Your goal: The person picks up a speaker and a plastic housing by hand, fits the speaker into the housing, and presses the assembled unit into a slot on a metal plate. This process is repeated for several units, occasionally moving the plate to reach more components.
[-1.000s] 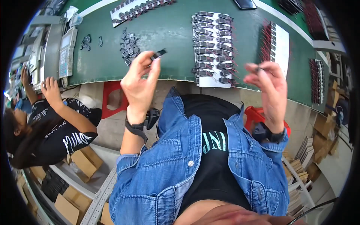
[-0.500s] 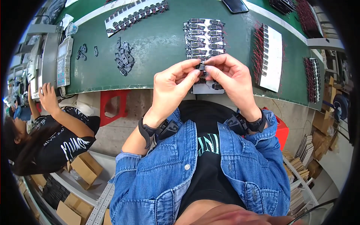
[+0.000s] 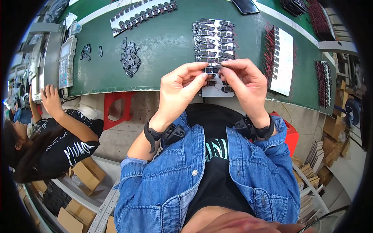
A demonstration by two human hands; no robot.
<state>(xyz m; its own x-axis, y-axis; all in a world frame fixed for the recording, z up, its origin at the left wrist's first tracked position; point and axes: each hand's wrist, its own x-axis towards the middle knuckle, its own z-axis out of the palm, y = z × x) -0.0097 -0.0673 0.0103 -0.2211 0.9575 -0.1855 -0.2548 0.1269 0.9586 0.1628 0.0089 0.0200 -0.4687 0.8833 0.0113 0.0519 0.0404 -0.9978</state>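
Note:
Above the near end of a white board (image 3: 211,92), my left hand (image 3: 180,83) pinches a small black rectangular speaker-like part (image 3: 210,70) between thumb and forefinger. A pale-edged rectangle shows on the part's upper face. My right hand (image 3: 244,79) is closed in a pinch at the part's right end; a thin greyish sliver seems to lie at its fingertips, too small to name. Similar black parts (image 3: 206,40) lie in two columns on the board beyond my hands, with thin reddish wires along the right side. Another one (image 3: 226,89) rests near the board's close edge.
A loose pile of black parts (image 3: 130,58) lies left on the green table (image 3: 163,46). Filled boards stand far left (image 3: 143,15) and right (image 3: 283,58), the right one edged with red wires. A phone (image 3: 245,6) lies at the back. A co-worker (image 3: 58,139) sits left, beside a keypad device (image 3: 67,62).
My right hand has shifted slightly right, its fingertips drawing away from the part's middle. The part's face with the pale rectangle now shows. My left hand stays nearly in place.

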